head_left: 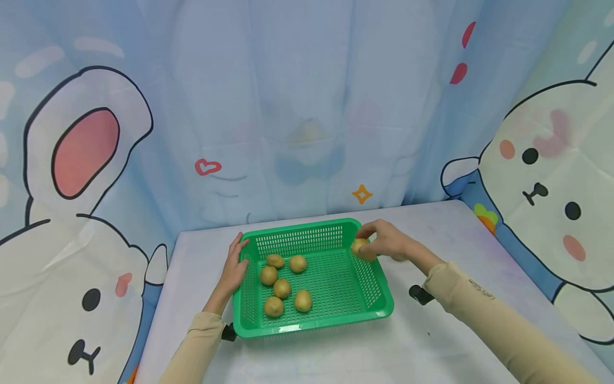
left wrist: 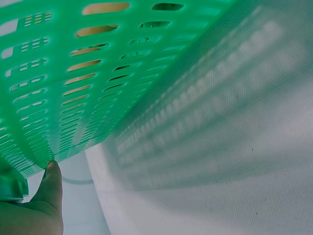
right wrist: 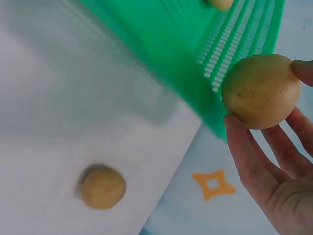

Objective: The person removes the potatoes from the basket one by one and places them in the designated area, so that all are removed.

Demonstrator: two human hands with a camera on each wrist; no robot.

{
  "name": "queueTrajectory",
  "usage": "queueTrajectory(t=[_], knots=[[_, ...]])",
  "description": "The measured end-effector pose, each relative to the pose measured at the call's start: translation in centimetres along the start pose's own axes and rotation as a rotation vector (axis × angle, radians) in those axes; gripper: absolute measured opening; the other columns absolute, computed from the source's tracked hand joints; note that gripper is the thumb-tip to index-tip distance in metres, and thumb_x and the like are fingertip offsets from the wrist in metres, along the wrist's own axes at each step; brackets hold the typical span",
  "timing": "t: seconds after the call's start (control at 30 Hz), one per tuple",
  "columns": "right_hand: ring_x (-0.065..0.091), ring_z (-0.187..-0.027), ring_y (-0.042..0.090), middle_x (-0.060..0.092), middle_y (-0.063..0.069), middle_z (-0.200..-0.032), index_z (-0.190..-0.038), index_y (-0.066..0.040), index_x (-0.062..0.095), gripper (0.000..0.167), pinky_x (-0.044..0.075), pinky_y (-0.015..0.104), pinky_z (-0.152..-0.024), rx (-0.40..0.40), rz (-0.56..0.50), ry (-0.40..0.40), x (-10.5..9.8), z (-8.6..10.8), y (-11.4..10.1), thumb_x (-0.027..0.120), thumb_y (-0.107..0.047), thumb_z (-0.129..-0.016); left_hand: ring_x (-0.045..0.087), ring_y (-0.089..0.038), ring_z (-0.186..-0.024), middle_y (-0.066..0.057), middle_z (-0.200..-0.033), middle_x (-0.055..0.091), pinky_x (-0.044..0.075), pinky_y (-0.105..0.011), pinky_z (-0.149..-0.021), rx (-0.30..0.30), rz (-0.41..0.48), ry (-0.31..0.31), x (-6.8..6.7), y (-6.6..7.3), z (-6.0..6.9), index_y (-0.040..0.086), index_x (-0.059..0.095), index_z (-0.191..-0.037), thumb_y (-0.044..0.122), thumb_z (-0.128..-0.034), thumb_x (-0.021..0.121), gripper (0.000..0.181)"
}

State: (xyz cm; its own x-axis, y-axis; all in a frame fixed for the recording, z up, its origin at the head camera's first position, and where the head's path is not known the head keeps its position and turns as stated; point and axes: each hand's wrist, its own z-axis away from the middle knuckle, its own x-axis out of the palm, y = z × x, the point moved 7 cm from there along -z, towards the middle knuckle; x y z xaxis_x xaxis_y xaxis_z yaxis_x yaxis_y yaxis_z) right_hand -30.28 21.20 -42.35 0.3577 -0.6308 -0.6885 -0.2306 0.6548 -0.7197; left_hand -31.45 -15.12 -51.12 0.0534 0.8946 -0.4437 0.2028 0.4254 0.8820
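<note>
- Two arms in beige sleeves reach forward and inward from the near side, one black piece at each wrist.
- The left hand lies at the basket's left side, palm towards the wall, thumb and a fingertip over the rim and one finger against the outside, lightly gripping it.
- One green basket sits on the white tabletop, its sides and floor perforated.
- Six potatoes lie inside, all in its left half.
- The right hand hangs over the basket's right rim, wrist bent, fingers partly spread; thumb and fingertips pinch one held potato.
- One loose potato rests on the tabletop right of the basket, making eight in view.
- Farthest back, a blue curtain carries two large rabbits, one red heart outline and one orange star.
</note>
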Motion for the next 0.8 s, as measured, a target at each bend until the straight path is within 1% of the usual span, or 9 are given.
queueTrajectory(t=[0.13, 0.2, 0.27, 0.33, 0.4, 0.5, 0.57, 0.7, 0.8], knots=[[0.060, -0.104, 0.034, 0.068, 0.019, -0.110, -0.116, 0.009, 0.067, 0.038, 0.053, 0.045, -0.082, 0.006, 0.088, 0.043, -1.5, 0.4, 1.3, 0.070, -0.012, -0.084, 0.009, -0.038, -0.149, -0.017, -0.162, 0.013, 0.018, -0.059, -0.115, 0.000, 0.002, 0.003, 0.0, -0.1, 0.0, -0.008, 0.037, -0.145, -0.009, -0.0892, 0.037, 0.056], [0.059, -0.106, 0.036, 0.068, 0.020, -0.111, -0.115, 0.008, 0.067, 0.038, 0.050, 0.051, -0.087, 0.043, 0.103, 0.062, -2.1, 0.7, 2.3, 0.070, -0.014, -0.085, 0.008, -0.038, -0.149, -0.018, -0.162, 0.013, 0.018, -0.059, -0.115, 0.000, 0.000, 0.003, 0.0, -0.1, 0.0, -0.008, 0.037, -0.145, -0.009, -0.0891, 0.037, 0.056], [0.058, -0.108, 0.037, 0.067, 0.021, -0.113, -0.116, 0.007, 0.067, 0.039, 0.049, 0.052, -0.088, 0.095, 0.108, 0.074, -2.7, 1.0, 3.5, 0.069, -0.016, -0.085, 0.009, -0.038, -0.149, -0.018, -0.162, 0.014, 0.018, -0.059, -0.115, 0.002, -0.001, 0.005, 0.0, -0.2, 0.0, -0.008, 0.037, -0.145, -0.009, -0.0891, 0.037, 0.056], [0.057, -0.108, 0.037, 0.065, 0.023, -0.116, -0.118, 0.007, 0.066, 0.041, 0.050, 0.051, -0.086, 0.153, 0.093, 0.081, -3.2, 1.4, 4.8, 0.068, -0.017, -0.085, 0.009, -0.039, -0.149, -0.018, -0.162, 0.014, 0.018, -0.059, -0.115, 0.004, -0.003, 0.006, 0.0, -0.2, 0.0, -0.008, 0.037, -0.145, -0.009, -0.0891, 0.037, 0.056], [0.058, -0.105, 0.037, 0.062, 0.026, -0.118, -0.120, 0.008, 0.064, 0.044, 0.054, 0.048, -0.082, 0.205, 0.071, 0.082, -3.4, 1.8, 6.2, 0.068, -0.018, -0.086, 0.009, -0.040, -0.148, -0.018, -0.162, 0.014, 0.018, -0.060, -0.114, 0.008, -0.002, 0.010, 0.0, -0.2, 0.0, -0.009, 0.038, -0.145, -0.009, -0.0887, 0.038, 0.056], [0.059, -0.101, 0.036, 0.059, 0.029, -0.120, -0.122, 0.011, 0.061, 0.045, 0.058, 0.043, -0.074, 0.270, 0.028, 0.074, -3.5, 2.4, 8.3, 0.067, -0.017, -0.087, 0.009, -0.040, -0.148, -0.019, -0.162, 0.014, 0.018, -0.061, -0.114, 0.008, -0.001, 0.012, 0.0, -0.2, -0.1, -0.009, 0.038, -0.144, -0.009, -0.0885, 0.038, 0.056], [0.059, -0.099, 0.035, 0.058, 0.030, -0.119, -0.123, 0.012, 0.059, 0.046, 0.058, 0.042, -0.072, 0.308, 0.004, 0.066, -3.4, 2.9, 9.7, 0.067, -0.018, -0.088, 0.009, -0.039, -0.149, -0.018, -0.162, 0.014, 0.018, -0.060, -0.114, 0.006, 0.001, 0.008, 0.0, -0.2, -0.1, -0.008, 0.038, -0.145, -0.009, -0.0887, 0.037, 0.056], [0.059, -0.095, 0.034, 0.058, 0.030, -0.117, -0.122, 0.012, 0.059, 0.046, 0.058, 0.042, -0.071, 0.362, -0.013, 0.068, -3.1, 3.8, 12.1, 0.067, -0.019, -0.089, 0.010, -0.039, -0.149, -0.017, -0.162, 0.014, 0.019, -0.060, -0.114, 0.008, -0.007, 0.000, 0.0, -0.2, -0.2, -0.008, 0.037, -0.145, -0.009, -0.0892, 0.038, 0.056], [0.059, -0.093, 0.033, 0.059, 0.030, -0.115, -0.121, 0.012, 0.059, 0.046, 0.058, 0.042, -0.070, 0.390, -0.011, 0.087, -2.9, 4.4, 13.6, 0.068, -0.020, -0.089, 0.010, -0.039, -0.148, -0.018, -0.162, 0.014, 0.020, -0.060, -0.114, 0.007, -0.010, 0.001, 0.0, -0.3, -0.1, -0.008, 0.038, -0.145, -0.009, -0.0896, 0.038, 0.055]])
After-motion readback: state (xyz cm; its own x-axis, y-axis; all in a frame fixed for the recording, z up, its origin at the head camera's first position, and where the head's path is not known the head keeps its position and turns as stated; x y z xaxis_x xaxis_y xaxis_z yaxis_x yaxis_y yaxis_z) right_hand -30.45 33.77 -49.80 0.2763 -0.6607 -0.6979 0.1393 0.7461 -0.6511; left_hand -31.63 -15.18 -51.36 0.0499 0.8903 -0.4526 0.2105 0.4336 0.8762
